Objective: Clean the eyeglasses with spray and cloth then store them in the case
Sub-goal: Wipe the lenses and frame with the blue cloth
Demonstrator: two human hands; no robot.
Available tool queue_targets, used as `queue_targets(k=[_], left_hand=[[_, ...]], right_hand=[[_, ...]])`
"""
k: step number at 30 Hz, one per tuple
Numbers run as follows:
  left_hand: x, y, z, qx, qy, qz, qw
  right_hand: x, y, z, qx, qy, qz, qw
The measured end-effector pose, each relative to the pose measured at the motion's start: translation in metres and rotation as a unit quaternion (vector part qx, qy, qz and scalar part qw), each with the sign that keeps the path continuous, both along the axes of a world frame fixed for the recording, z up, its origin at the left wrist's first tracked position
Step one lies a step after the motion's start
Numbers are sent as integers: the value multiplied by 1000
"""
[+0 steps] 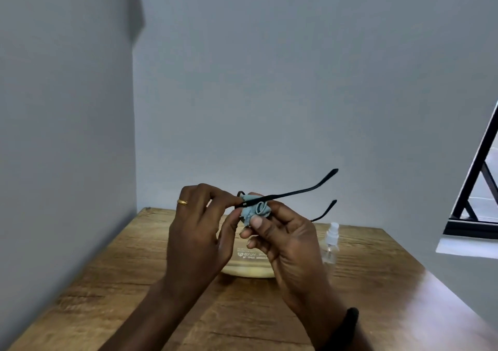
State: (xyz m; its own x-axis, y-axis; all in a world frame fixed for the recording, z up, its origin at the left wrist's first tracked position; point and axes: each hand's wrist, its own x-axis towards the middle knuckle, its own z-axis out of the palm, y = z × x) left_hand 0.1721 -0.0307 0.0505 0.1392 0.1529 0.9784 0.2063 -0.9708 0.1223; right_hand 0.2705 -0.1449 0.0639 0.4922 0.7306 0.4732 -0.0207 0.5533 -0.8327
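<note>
On table (377, 283), cream case (250, 268), spray bottle (331, 245) beside

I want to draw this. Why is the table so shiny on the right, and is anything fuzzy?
Head view: light, likely from the window, glares white on the table at right; the left wall and the table's far-left corner are smeared; the cloth and glasses look fairly sharp.

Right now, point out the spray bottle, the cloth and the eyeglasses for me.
spray bottle (330, 252): head view, on its clear body.
cloth (256, 210): head view, on the bunched blue folds.
eyeglasses (291, 193): head view, on the upper black temple arm.
</note>
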Motion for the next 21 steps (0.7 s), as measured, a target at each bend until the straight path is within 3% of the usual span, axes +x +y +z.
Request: queue_targets(k=[10,21], left_hand=[[-1,-5,-2,88,24,23,996],[-2,-2,1,88,16,31,995]], right_hand=[[-5,2,-6,56,-48,-118,990],[0,-5,4,94,-31,-145,984]])
